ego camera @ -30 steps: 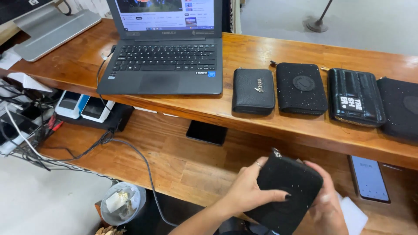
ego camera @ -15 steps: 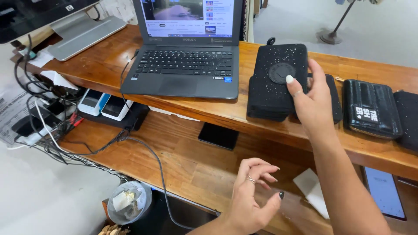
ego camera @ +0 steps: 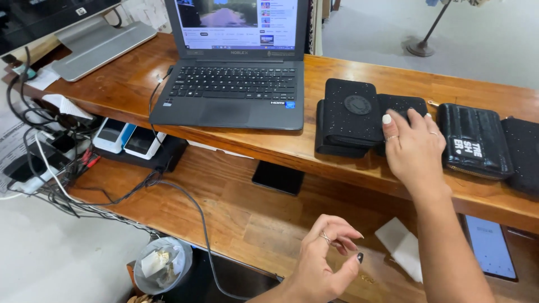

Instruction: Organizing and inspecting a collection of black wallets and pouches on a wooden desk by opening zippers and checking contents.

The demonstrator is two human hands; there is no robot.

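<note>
Starting at the upper left of the frame, a silver monitor stand [ego camera: 95, 42] rests on the wooden counter [ego camera: 348, 73], and a tangle of cables [ego camera: 50, 168] hangs at the left edge. Next to it, in the upper middle, an open laptop [ego camera: 236, 90] shows a video page. Below the counter runs a lower wooden shelf [ego camera: 224, 202], and a small bin [ego camera: 160, 264] stands at the bottom left.

At the bottom centre, the left hand [ego camera: 325, 264] hovers free over the shelf, its fingers loosely curled together and holding nothing; a second ago this hand held the speckled black wallet [ego camera: 351, 115] together with the other one. Now that wallet lies right of the laptop on the counter, stacked on a second black wallet [ego camera: 401, 106]. The right hand [ego camera: 415, 146] rests flat beside it, with fingers spread and only touching the edge, not gripping. So the wallet has moved from both hands up to the row, and it seems to be set down already. Further right lie a ribbed black wallet [ego camera: 474, 140] and a phone [ego camera: 489, 247] on the shelf at the lower right.
</note>
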